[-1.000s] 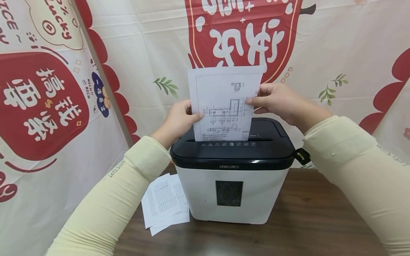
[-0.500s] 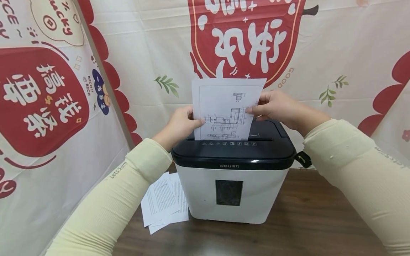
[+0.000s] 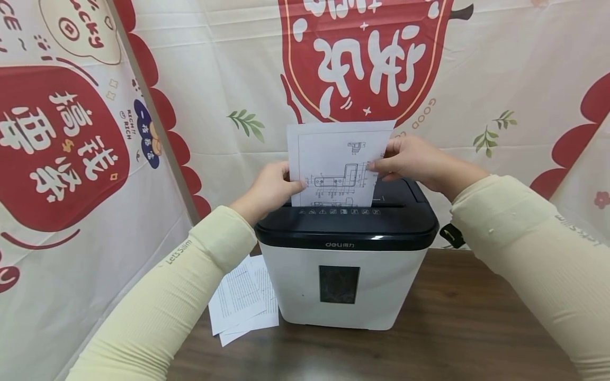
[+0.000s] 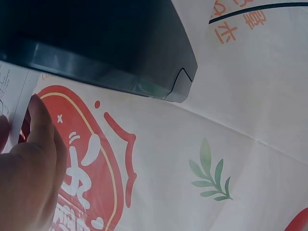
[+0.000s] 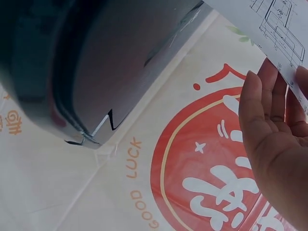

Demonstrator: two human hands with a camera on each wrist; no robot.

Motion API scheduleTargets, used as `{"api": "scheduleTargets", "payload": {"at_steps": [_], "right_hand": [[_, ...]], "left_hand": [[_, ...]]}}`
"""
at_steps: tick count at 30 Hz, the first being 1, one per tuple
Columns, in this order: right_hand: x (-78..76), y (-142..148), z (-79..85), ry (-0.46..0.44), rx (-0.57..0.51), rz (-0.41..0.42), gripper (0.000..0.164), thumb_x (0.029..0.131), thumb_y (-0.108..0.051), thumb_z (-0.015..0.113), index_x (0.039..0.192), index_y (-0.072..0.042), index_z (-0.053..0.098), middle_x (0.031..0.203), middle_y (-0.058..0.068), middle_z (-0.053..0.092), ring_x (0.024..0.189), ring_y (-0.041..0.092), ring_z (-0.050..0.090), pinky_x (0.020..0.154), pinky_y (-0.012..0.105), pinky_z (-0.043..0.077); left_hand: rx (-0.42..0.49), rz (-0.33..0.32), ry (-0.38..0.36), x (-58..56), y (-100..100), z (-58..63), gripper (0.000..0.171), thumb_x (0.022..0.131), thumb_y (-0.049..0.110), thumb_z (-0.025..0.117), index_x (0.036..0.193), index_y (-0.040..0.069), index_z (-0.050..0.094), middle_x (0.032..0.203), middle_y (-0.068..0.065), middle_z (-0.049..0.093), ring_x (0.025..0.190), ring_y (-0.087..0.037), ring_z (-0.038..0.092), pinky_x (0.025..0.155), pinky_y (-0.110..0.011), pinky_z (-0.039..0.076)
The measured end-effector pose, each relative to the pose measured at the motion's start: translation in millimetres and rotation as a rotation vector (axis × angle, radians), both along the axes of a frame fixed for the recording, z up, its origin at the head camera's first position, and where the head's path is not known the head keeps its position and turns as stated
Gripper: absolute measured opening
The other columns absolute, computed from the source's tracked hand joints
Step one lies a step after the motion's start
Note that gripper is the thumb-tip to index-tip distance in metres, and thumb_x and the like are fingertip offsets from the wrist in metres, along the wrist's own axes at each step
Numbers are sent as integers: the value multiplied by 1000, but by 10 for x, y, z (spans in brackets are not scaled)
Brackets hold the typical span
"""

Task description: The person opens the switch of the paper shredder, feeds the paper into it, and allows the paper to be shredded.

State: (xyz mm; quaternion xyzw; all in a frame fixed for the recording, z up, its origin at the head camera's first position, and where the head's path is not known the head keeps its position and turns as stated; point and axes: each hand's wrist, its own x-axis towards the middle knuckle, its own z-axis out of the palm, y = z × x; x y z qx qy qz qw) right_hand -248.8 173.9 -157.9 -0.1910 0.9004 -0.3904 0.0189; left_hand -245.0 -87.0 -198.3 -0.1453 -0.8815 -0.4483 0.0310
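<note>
A sheet of paper (image 3: pixel 333 153) printed with a technical drawing stands upright, its lower edge inside the slot of a paper shredder (image 3: pixel 348 286). The shredder has a white bin and a black lid (image 3: pixel 305 227). My left hand (image 3: pixel 268 190) pinches the sheet's left edge, thumb in front and fingers behind. At the right edge my right hand (image 3: pixel 414 159) pinches the sheet in the same way, a little higher. In the right wrist view the drawing sheet (image 5: pixel 279 33) passes between thumb and fingers. The sheet's bottom part is hidden in the slot.
Several printed sheets (image 3: pixel 238 304) lie on the brown wooden table (image 3: pixel 457 328), left of the shredder. A black tab (image 3: pixel 451 236) sticks out at the lid's right side. Patterned cloth (image 3: pixel 229 63) hangs behind and to the left.
The drawing sheet has sunk lower into the shredder slot, and less of its bottom part shows. Both hands have moved down with it, still pinching its edges.
</note>
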Motion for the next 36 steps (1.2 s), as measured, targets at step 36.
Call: {"api": "scheduleTargets", "payload": {"at_steps": [36], "right_hand": [[29, 13, -89, -23, 83, -34, 23, 92, -18, 64, 107, -1, 68, 113, 16, 64, 100, 28, 58, 89, 45, 51]], "left_hand": [[-116, 11, 59, 51, 1, 6, 21, 92, 10, 64, 76, 5, 50, 77, -9, 50, 78, -23, 50, 64, -29, 39]]}}
